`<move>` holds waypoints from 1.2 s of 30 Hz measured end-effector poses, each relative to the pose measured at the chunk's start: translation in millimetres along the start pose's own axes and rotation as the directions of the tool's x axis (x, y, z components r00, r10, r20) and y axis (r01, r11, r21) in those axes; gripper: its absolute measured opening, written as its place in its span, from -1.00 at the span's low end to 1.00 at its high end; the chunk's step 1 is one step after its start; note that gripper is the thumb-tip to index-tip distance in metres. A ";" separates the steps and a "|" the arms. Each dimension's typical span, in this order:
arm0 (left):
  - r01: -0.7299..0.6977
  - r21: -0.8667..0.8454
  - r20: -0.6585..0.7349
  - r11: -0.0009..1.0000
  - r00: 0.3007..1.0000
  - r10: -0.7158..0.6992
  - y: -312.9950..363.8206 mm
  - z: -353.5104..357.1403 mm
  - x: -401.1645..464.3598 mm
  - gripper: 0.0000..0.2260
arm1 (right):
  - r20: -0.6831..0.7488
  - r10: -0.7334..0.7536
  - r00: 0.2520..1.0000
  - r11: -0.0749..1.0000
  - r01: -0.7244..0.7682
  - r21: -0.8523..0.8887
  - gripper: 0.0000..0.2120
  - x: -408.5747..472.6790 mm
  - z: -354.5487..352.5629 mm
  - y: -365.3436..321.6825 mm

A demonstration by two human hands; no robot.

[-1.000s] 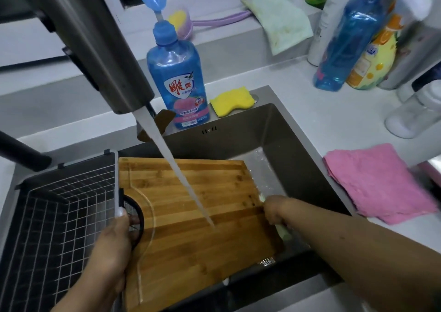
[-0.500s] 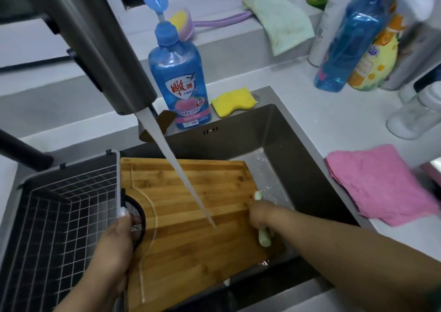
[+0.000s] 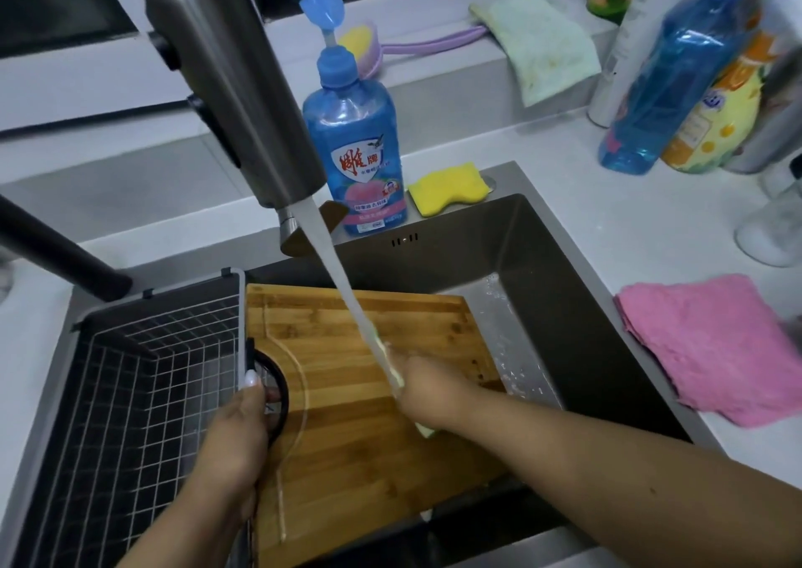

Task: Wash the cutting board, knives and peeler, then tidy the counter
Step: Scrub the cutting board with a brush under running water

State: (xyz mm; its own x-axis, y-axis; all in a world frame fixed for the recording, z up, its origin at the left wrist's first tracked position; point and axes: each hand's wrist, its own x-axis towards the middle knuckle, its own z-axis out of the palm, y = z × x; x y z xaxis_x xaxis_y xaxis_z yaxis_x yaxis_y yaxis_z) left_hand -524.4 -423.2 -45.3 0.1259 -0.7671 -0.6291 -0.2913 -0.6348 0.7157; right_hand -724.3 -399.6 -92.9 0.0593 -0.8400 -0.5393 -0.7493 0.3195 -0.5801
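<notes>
While tilted across the sink under the faucet stream, bamboo cutting board runs long axis near to far. Gripped at its ring handle by left hand, fingers curled. Right hand, nearer mid-board, closed around a pale green scrubber pressed on wood.

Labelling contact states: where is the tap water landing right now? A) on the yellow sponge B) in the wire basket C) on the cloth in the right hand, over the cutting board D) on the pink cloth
C: the stream ends at the pale cloth gripped by the right hand on the cutting board.
</notes>
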 end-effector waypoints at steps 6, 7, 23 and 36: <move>-0.016 0.010 0.014 1.000 1.000 0.016 -1.7 -1.7 -0.1 -0.59 | -0.107 0.198 0.974 0.979 -0.201 -0.019 -0.53 48.3 -27.0 28.0; -0.027 0.009 0.015 1.000 1.000 0.027 -2.5 -2.1 -0.3 -0.58 | -0.108 0.244 0.964 0.967 -0.250 -0.046 -0.51 47.0 -28.6 35.7; -0.073 0.023 0.021 0.997 0.997 0.073 -8.1 -4.7 4.4 -0.58 | -0.022 0.114 0.993 0.993 -0.113 0.018 -0.45 -13.7 12.2 18.9; -0.075 0.000 0.039 0.997 0.996 0.074 -4.6 -2.4 -1.6 -0.59 | 0.060 0.076 0.995 0.996 -0.073 -0.051 -0.43 -53.3 28.6 -9.5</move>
State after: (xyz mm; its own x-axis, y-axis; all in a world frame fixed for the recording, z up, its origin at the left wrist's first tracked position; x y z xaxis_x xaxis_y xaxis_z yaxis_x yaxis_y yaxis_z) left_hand -521.0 -419.3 -46.9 0.0664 -0.8079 -0.5855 -0.3003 -0.5758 0.7604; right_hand -701.4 -345.3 -76.1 0.0416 -0.7859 -0.6170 -0.7841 0.3571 -0.5077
